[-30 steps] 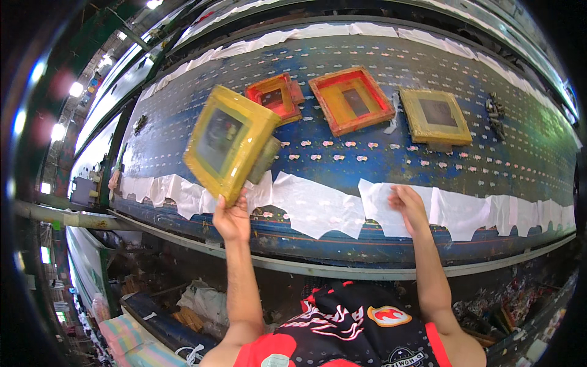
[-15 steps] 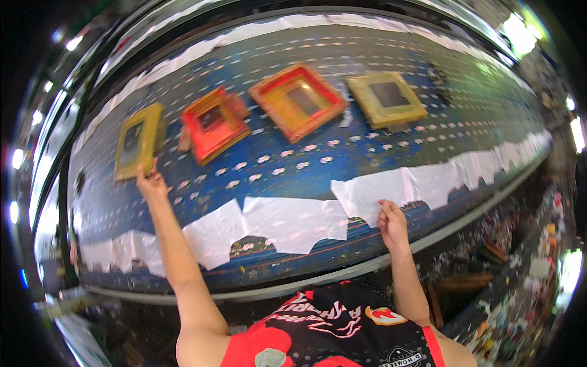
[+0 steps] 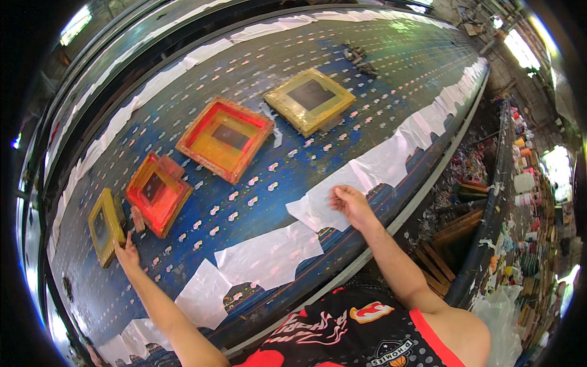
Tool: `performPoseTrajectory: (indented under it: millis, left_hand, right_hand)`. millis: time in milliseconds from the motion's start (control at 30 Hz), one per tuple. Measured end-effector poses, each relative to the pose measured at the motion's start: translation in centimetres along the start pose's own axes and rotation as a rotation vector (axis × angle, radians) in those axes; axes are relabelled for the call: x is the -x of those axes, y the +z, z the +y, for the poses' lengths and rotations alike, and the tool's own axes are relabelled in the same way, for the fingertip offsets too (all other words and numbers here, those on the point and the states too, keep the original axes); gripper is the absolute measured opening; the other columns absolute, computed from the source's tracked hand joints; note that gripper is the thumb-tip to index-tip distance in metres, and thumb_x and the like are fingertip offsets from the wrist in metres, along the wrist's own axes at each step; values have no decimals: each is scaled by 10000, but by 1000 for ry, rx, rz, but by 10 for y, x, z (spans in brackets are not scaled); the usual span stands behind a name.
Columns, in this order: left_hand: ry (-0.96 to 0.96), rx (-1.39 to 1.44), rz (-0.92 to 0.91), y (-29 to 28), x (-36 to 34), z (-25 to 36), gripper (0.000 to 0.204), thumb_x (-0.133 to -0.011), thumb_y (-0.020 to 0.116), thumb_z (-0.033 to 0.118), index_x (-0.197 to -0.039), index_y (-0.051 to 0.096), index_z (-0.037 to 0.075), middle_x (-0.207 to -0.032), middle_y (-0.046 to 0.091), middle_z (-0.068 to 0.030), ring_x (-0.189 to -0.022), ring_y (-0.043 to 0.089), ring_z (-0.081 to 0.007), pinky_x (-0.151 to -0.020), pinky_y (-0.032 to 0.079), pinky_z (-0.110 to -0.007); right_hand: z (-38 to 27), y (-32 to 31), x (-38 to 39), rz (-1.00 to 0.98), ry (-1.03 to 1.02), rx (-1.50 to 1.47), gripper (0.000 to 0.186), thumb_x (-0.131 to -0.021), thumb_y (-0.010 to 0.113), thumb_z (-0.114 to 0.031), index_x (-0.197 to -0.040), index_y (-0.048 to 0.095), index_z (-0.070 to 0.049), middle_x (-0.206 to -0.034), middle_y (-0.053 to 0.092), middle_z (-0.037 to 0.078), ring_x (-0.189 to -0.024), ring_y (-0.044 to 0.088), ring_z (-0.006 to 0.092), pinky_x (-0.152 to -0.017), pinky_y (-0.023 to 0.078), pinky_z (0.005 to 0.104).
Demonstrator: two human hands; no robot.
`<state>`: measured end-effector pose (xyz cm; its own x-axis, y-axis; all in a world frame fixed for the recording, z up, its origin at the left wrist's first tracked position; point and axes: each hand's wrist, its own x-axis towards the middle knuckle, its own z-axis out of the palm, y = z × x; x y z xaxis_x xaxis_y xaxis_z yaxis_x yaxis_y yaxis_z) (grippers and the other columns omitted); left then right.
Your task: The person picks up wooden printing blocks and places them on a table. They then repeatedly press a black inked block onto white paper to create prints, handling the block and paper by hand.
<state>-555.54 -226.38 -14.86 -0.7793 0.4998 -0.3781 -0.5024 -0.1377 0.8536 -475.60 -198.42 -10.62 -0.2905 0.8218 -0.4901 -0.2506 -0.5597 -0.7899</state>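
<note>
My left hand (image 3: 127, 252) reaches to the near corner of a yellow printing screen (image 3: 105, 227) at the far left, its thumb and fingers closed about the frame's edge. Beside that screen lies a red printing screen (image 3: 157, 197) with a dark window. Farther right come a larger orange-and-red screen (image 3: 225, 137) and another yellow screen (image 3: 310, 98). My right hand (image 3: 353, 207) hovers over a white cut cloth piece (image 3: 315, 205), fingers curled inward with nothing visible in them. Whether its fingertips touch the cloth is hard to tell.
The long blue table (image 3: 257, 235) carries rows of small pale printed marks. White cloth pieces (image 3: 269, 254) line its near edge. A small dark heap (image 3: 359, 59) lies toward the far end. Beyond the right edge, scraps, wooden boards (image 3: 437, 266) and containers (image 3: 524, 183) clutter the floor and a ledge.
The whole view has swung, so the table runs more diagonally. My left hand stays at the same screen's corner. My right hand has moved slightly farther over the cloth piece.
</note>
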Motion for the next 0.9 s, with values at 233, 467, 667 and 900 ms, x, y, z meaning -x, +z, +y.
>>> performPoseTrajectory:
  millis: [233,467,667,900]
  left_hand:
    - [196,-577,323,16,90,-17,585,-1060,601,591,-1280,663,53,-999,767,-89,-654,575,-103,-535,449,-238]
    - [601,-885,-199,247,253,-146,169,-1036,610,108,-1126,741,50,-1061,741,-96,-865,700,-191,-741,564,-320]
    - [1277,-1269,-547,440,354,-234,230,-914,737,78,-1143,726,57,-1104,686,-141,-1088,645,-364,-973,528,-444]
    - [1645,-1712,-601,582,307,-308,686,-829,732,82,-1490,553,118,-1423,522,-117,-1349,473,-325,-1119,404,-477]
  right_hand:
    - [12,-22,22,95,64,-78,205,-1072,693,-217,-1206,687,-62,-955,717,16,-778,671,106,-729,565,264]
    - [-7,-53,16,-12,6,-177,193,-1079,680,-194,-1197,681,-42,-763,572,-38,-647,531,58,-586,442,220]
    - [-40,-92,23,-35,-31,-205,176,-1087,650,-145,-1243,657,-64,-983,698,40,-789,635,116,-759,532,281]
    - [-103,-186,5,3,-76,-296,172,-1062,696,-157,-1207,682,-65,-961,700,31,-823,634,123,-774,530,272]
